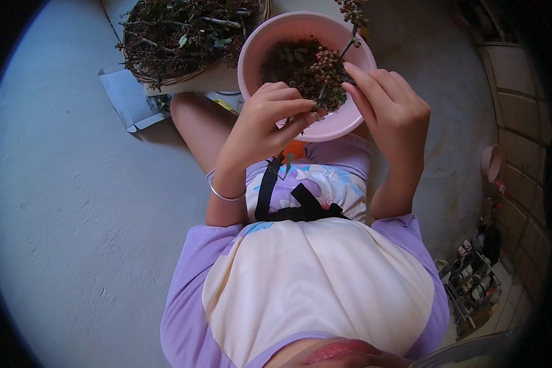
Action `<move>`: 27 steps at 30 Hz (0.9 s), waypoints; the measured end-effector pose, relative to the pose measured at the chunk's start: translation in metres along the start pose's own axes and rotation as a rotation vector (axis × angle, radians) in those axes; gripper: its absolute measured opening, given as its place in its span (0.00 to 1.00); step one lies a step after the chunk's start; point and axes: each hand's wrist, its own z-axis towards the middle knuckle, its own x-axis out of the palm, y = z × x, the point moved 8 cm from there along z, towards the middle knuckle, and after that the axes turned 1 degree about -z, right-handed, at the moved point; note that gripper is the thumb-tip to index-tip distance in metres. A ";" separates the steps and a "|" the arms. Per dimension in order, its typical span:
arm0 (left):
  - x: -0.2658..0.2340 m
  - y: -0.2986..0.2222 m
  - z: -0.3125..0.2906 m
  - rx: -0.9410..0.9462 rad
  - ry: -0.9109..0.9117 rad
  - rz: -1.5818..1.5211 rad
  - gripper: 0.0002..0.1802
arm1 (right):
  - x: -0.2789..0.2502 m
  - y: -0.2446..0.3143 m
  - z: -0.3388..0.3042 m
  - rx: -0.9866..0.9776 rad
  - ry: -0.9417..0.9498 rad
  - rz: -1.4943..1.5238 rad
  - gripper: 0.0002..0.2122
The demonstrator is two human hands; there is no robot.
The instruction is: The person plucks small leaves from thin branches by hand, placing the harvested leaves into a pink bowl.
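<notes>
A twig with clusters of small reddish-brown berries [350, 45] slants above a pink plastic basin [352, 122]. My left hand [270, 116] pinches the twig's lower end between thumb and fingertips, over the basin's near side. At the right, my right hand [391, 104] has its thumb and index finger closed on the twig just above a berry cluster. Loose berries and green leaves [297, 55] lie in the basin beneath. Exactly what sits between the right fingertips is partly hidden.
A round wicker basket [193, 78] heaped with berry branches [184, 40] stands beyond my left hand. Beside it lies an open white box [126, 98] on the grey floor [92, 214]. A rack of shoes [472, 279] stands at the right.
</notes>
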 end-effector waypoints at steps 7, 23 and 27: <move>0.001 0.002 0.001 -0.010 -0.018 0.002 0.08 | 0.008 -0.003 0.000 0.018 -0.002 0.043 0.10; 0.017 0.037 -0.004 -0.225 -0.039 -0.007 0.08 | 0.053 -0.014 -0.015 0.231 0.062 0.203 0.08; 0.019 0.038 -0.002 -0.225 -0.045 -0.028 0.09 | 0.053 -0.017 -0.017 0.309 0.035 0.229 0.11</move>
